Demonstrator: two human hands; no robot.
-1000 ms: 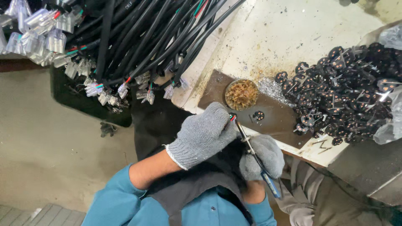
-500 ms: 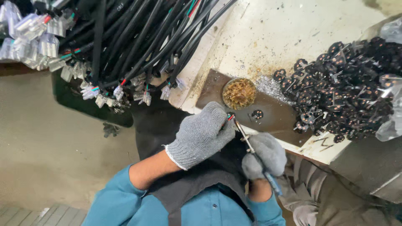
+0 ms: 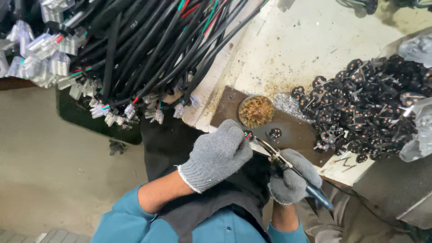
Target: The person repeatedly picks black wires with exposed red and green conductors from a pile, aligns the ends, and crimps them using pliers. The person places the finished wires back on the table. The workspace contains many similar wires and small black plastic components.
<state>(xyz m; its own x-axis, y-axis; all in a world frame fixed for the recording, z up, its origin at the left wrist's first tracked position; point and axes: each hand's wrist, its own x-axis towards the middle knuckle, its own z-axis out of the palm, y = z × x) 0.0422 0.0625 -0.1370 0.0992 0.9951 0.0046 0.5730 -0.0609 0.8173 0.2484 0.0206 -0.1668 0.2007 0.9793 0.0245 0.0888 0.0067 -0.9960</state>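
I see left hand (image 3: pixel 218 155) closed on wire end (image 3: pixel 247 135), barely moved since a second ago — right hand (image 3: pixel 292 175) gripping pliers (image 3: pixel 288 164), jaws closer to wire; work steady over desk (image 3: pixel 315 54).

A crumpled clear plastic bag (image 3: pixel 418 130) (partly out of frame) lies well right of both grips, beside black parts; no labels, signs or screens.
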